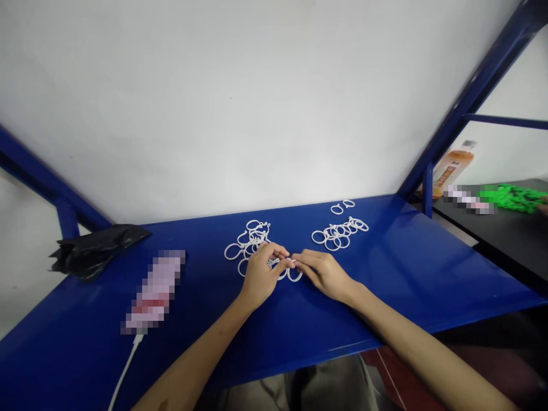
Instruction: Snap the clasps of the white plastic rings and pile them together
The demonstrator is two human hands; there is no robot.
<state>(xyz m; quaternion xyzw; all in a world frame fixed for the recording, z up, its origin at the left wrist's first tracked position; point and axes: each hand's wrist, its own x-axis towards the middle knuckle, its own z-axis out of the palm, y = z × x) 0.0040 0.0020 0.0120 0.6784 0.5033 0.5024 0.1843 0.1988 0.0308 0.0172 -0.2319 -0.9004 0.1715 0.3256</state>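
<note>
My left hand (262, 275) and my right hand (325, 274) meet above the blue table, fingertips pinched together. Between them is a thin white ring (294, 280) with its top hidden by the fingers; it looks like a plastic curtain ring. Another white ring shows partly under my left fingers. Just behind my left hand lies a loose pile of white rings (233, 251), several with small knobs or eyelets. A second cluster of white rings (333, 243) lies beyond my right hand, and two single rings (337, 209) sit farther back.
A blue metal table (205, 319) fronts a white wall. At the left lie a black plastic bag (96, 249) and a blurred-out flat object (156, 288) with a white cable (124, 368). On a dark table at the right are an orange bottle (454, 165) and a green heap (514, 197), beside another person's hand (543, 206).
</note>
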